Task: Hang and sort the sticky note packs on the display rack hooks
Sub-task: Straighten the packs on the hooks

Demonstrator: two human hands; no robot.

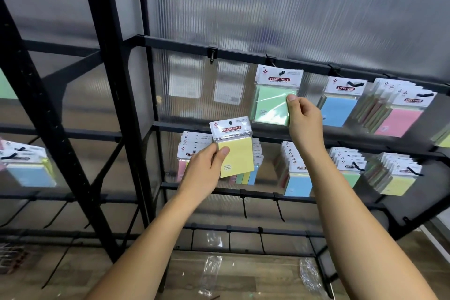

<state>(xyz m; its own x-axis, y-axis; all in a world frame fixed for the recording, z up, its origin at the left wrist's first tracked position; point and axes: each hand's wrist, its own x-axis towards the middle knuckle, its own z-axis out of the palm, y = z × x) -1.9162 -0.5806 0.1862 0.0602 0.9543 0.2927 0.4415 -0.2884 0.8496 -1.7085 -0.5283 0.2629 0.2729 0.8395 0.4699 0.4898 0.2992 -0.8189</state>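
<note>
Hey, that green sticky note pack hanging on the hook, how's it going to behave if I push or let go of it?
The green pack hangs from one hook, so it will probably swing. Its glossy wrap looks slippery under the right hand. The note block seems stiff and likely light.

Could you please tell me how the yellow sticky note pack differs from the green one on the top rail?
The yellow pack is off the rack, gripped by the left hand; the green pack hangs on a hook, its edge pinched by the right hand. Both carry the same white STICKY NOTE header.
</note>
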